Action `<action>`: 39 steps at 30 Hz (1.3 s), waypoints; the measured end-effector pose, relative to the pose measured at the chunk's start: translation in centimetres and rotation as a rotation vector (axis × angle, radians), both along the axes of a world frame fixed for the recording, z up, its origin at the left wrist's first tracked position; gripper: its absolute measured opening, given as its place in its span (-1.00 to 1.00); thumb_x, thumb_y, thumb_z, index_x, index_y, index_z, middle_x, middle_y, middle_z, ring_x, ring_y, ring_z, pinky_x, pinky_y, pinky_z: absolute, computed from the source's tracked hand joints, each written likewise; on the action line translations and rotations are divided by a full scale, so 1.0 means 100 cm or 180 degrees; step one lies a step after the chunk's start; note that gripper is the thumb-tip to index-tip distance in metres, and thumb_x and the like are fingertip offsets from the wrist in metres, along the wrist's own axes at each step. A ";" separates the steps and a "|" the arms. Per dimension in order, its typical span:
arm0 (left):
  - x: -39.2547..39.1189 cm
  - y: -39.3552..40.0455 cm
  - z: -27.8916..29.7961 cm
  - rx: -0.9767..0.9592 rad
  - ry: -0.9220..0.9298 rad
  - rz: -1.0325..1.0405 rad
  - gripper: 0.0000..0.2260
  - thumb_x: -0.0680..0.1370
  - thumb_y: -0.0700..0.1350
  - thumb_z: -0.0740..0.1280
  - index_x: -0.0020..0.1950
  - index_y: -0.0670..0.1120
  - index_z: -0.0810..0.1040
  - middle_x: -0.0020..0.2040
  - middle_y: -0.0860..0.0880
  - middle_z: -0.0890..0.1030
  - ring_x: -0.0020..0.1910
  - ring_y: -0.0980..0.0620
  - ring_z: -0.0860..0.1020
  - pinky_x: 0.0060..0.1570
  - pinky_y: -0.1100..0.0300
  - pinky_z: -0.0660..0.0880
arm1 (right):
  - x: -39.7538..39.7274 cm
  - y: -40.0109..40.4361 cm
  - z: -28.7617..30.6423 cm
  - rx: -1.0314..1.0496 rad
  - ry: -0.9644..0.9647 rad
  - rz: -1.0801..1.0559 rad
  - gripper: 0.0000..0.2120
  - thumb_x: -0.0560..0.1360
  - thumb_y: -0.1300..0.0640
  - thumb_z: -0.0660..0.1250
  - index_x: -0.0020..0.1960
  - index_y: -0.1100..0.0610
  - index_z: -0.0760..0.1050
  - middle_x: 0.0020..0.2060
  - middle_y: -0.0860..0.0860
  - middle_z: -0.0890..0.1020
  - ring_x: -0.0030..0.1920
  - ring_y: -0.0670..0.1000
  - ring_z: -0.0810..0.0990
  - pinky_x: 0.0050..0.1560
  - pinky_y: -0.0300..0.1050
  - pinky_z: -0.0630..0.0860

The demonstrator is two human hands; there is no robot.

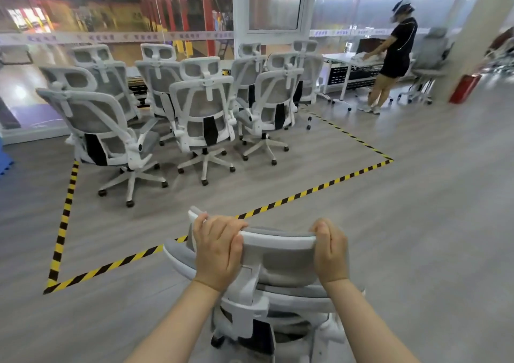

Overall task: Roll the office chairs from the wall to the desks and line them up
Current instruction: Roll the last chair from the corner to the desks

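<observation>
My left grip (215, 254) and right grip (331, 254) each clamp an end of the headrest (278, 251) of the chair (267, 296) in front of me, white frame, grey mesh, black lumbar pad. It stands on the grey floor (417, 223), just outside the near edge of the tape (306, 193). Inside the tape I count 7 chairs (203, 112) alike. 1 more chair (428, 65) stands by the counter (350, 62), beside 1 person (395, 54).

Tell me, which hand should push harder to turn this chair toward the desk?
Probably the left hand. Both grip the headrest, and the white desk stands far ahead to the right, so a stronger left push should swing the chair right. The right hand steadies.
</observation>
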State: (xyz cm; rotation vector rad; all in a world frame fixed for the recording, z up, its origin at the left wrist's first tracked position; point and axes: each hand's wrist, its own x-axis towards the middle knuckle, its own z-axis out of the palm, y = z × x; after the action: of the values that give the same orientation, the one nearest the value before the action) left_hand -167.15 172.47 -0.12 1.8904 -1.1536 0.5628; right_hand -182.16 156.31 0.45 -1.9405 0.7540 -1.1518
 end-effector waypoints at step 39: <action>0.399 -0.894 0.012 0.0061 0.0588 -0.1205 -0.71 0.61 -0.09 0.01 -0.08 -0.04 0.51 -0.11 0.07 0.48 -0.02 0.05 0.44 0.22 -0.22 0.31 | 0.322 -0.854 0.007 0.0285 -0.0250 -0.0959 -0.52 0.45 -0.08 -0.02 -0.30 0.36 0.29 -0.42 0.18 0.33 -0.39 -0.09 0.27 -0.39 -0.23 0.19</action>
State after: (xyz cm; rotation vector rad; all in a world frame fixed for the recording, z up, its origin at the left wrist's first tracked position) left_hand -127.21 83.05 1.12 1.6424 -1.3511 0.1649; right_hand -149.99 70.95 1.16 -1.7366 1.0627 -1.3392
